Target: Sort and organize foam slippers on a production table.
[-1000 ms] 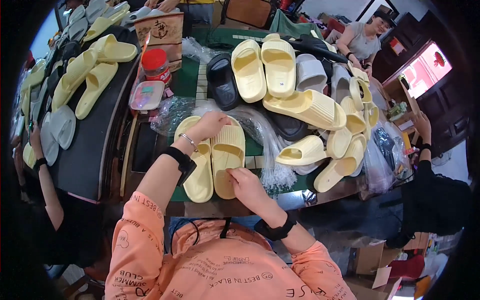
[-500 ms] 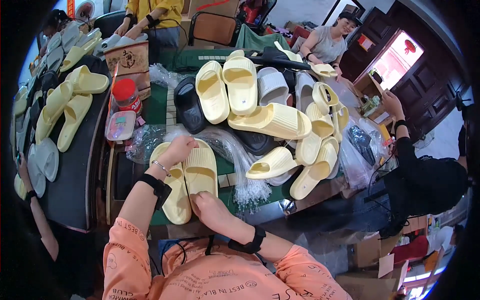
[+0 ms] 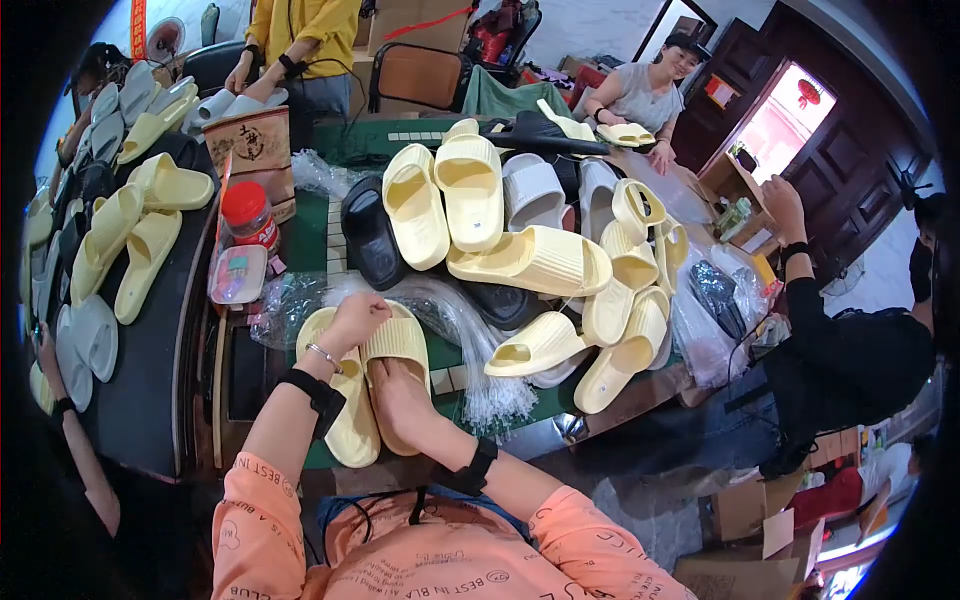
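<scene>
Two pale yellow slippers stand side by side on the table in front of me, the left slipper [image 3: 353, 430] and the right slipper [image 3: 402, 335]. My left hand [image 3: 352, 320] is over the strap of the left one, its fingers curled closed near the gap between the straps. Whatever it pinches, if anything, is too small to make out. My right hand [image 3: 400, 400] reaches into the right slipper, fingers bunched together with the tips under the strap, partly hidden. A bundle of clear plastic ties [image 3: 470, 345] lies just right of the pair.
Beyond are piled yellow slippers [image 3: 530, 262], a black slipper [image 3: 370, 235] and a grey slipper [image 3: 533, 190]. A red-lidded jar [image 3: 248, 212] and a small plastic tub [image 3: 240, 274] stand left. More slippers cover the dark left table [image 3: 140, 380]. Other people work around the tables.
My right hand has moved from the heel side of the right slipper forward into it, under the strap. My left hand stays closed at about the same place.
</scene>
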Motion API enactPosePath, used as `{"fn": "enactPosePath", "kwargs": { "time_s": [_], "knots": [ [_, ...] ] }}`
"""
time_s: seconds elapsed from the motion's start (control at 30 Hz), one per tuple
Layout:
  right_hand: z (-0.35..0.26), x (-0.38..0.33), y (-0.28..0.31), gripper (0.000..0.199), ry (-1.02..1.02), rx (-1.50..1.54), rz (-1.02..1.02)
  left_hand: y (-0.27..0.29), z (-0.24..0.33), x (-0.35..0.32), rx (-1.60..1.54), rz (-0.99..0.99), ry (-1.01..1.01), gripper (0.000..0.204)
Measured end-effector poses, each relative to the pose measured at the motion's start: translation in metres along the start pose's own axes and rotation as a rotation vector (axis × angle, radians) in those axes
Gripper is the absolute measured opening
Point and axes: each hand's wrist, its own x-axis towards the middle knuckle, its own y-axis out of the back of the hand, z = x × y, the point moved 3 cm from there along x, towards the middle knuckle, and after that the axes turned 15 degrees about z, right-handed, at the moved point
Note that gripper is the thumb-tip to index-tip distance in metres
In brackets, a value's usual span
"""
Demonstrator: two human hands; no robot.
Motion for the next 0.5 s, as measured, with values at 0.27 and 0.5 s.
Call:
{"fn": "enactPosePath", "kwargs": {
  "time_s": [0.27,0.5],
  "knots": [
    [-0.019,0.055,0.037,0.024,-0.011,0.061,0.145,0.021,0.001,-0.005,-0.556,0.391,0.062,0.012],
    [0.014,0.095,-0.013,0.03,-0.168,0.307,0.149,0.042,-0.015,-0.017,-0.877,0.396,0.162,0.017]
  ]
}}
